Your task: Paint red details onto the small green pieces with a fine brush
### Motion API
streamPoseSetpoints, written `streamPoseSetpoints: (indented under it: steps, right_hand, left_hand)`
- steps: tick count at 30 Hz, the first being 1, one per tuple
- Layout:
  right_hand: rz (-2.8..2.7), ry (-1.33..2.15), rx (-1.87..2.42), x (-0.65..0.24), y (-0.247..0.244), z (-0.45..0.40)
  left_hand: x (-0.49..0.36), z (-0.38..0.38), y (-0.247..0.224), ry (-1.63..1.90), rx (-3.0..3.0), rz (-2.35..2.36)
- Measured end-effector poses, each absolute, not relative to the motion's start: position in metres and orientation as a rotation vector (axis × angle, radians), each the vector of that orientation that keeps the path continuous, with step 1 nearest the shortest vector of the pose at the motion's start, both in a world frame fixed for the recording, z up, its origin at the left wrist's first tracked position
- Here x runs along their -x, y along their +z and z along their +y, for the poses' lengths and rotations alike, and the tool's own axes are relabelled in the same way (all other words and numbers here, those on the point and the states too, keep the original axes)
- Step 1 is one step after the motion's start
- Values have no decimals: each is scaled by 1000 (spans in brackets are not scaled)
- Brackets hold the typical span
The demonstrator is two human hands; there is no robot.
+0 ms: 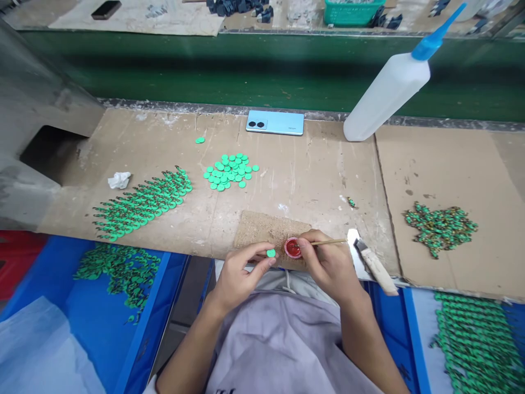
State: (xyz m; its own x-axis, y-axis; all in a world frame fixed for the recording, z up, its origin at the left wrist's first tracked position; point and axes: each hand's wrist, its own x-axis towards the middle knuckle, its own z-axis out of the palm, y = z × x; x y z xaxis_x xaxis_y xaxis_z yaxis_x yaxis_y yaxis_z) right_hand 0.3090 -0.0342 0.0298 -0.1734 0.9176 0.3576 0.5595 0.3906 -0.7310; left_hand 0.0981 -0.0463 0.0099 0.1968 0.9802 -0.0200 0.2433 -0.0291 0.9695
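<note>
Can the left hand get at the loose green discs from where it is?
Probably yes: only the flat brown mat and cardboard seem to lie between the left hand and the loose green discs, though it holds another disc.

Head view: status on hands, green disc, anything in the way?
Left hand pinches green disc. Right hand grips stick, tip at red cup. Nothing visible between green disc and red cup.

A cardboard-covered bench [303, 169] bears green discs [232, 165], a light-blue phone [279, 122] and a white bottle [388, 97].
</note>
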Motion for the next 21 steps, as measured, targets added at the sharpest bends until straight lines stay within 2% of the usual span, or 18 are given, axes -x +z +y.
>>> streamPoseSetpoints:
  steps: [21]
  right_hand:
    - [-1902, 559, 1275, -309, 29, -35]
  left_hand:
    - [-99, -47, 8, 929, -1507, 1215]
